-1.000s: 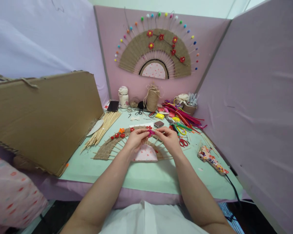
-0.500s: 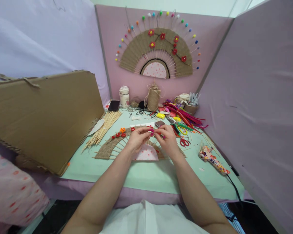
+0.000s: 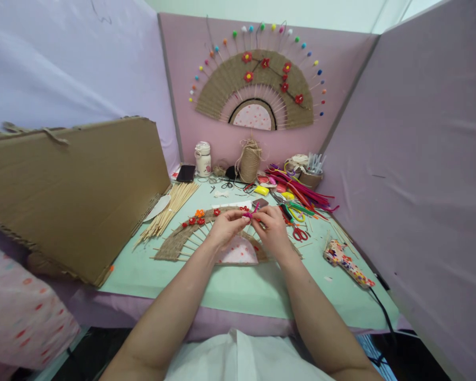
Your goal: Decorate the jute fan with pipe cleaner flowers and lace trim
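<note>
Between my fingertips is a short magenta pipe cleaner [image 3: 255,208], bent into a small shape with one end sticking up. My left hand [image 3: 227,227] pinches it from the left. From the right, my right hand [image 3: 272,227] is closed on it as well. Both hands are above a half-round fan [image 3: 170,246] of twine and wooden sticks lying on the table. Red flowers [image 3: 200,221] and an orange flower [image 3: 199,212] sit along the fan's left arc. My hands and wrists hide part of the fan's middle and right side.
Wooden skewers [image 3: 170,209] lie by a cardboard panel [image 3: 83,196] on the left. At the back stand a twine spool [image 3: 250,161] and a white bottle [image 3: 202,159]. Pipe cleaners [image 3: 301,190], red scissors [image 3: 300,233] and a corded glue gun [image 3: 347,262] are to the right. A finished fan [image 3: 218,87] hangs behind.
The magenta pipe cleaner has turned in my fingers, and one end now points upward. My right fingers have curled in closer. The whole view has shifted slightly downward.
</note>
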`<act>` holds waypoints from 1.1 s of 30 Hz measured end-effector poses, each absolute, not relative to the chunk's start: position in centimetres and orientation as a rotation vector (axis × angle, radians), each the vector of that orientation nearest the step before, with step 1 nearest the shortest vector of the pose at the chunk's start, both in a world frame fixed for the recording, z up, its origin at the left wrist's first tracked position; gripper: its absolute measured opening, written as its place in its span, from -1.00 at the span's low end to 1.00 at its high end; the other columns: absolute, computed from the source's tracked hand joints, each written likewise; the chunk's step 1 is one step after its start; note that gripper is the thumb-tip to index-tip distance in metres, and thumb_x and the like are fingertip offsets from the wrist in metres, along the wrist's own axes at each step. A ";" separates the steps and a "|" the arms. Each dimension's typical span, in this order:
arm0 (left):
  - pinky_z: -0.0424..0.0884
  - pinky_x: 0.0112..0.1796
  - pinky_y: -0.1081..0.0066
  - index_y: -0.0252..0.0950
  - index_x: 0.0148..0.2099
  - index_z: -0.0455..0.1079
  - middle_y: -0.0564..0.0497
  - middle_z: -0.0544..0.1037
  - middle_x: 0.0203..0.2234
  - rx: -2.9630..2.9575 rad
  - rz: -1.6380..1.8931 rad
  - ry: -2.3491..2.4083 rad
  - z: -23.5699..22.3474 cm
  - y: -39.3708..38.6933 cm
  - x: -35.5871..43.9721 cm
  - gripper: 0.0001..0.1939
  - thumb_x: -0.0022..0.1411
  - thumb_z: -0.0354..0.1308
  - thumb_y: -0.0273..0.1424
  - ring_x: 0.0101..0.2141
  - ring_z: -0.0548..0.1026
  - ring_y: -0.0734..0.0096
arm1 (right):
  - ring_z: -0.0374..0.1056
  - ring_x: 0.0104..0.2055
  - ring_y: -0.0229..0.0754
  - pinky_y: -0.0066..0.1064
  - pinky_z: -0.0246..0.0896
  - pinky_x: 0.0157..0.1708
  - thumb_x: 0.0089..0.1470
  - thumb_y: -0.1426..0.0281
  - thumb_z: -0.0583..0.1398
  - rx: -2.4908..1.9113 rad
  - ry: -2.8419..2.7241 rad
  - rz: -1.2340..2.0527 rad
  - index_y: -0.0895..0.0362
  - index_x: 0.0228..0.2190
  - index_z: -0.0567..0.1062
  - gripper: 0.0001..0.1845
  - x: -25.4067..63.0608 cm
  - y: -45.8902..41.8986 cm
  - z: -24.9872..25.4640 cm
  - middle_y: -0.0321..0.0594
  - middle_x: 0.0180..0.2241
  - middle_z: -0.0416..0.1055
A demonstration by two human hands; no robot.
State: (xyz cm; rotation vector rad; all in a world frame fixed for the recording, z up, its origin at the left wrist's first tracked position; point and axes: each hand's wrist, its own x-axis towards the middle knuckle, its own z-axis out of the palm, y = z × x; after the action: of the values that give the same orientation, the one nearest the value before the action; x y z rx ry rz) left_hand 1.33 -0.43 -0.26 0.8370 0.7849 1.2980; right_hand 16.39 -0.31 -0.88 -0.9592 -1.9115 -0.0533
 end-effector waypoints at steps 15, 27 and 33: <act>0.37 -0.39 0.57 -0.37 -0.42 0.46 0.05 0.52 -0.50 0.626 1.382 0.710 -0.8 -0.4 2.4 -0.78 -0.19 0.39 -0.53 -0.49 0.43 0.62 | 0.20 -0.21 -0.09 -0.22 0.22 -0.21 0.13 0.41 0.15 -0.947 -1.814 -0.149 0.07 -0.34 0.54 -0.86 15.4 -0.8 -1.1 -0.14 -0.35 0.38; 0.37 -0.24 0.51 -0.31 -0.39 0.41 0.10 0.51 -0.47 0.580 1.628 0.593 -2.1 -1.0 4.2 -0.78 -0.14 0.37 -0.48 -0.39 0.47 0.57 | 0.25 -0.27 -0.13 -0.27 0.20 -0.25 0.10 0.41 0.16 -0.982 -1.647 -0.064 0.11 -0.41 0.50 -0.89 14.0 -1.3 -1.5 -0.17 -0.39 0.35; 0.36 -0.22 0.54 -0.33 -0.41 0.43 0.10 0.51 -0.48 0.617 1.625 0.598 -2.4 -0.7 4.0 -0.78 -0.16 0.38 -0.50 -0.38 0.47 0.58 | 0.23 -0.44 -0.24 -0.37 0.16 -0.40 -0.02 0.33 0.20 -1.073 -1.418 0.589 0.15 -0.50 0.48 -0.86 13.9 -0.6 -1.8 -0.26 -0.46 0.38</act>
State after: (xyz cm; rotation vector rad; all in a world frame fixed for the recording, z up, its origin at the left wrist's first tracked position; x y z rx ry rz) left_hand 3.97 -0.67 -2.36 0.6171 0.5984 1.6249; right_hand 13.93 -0.64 -1.78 -1.0728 -1.4184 0.5887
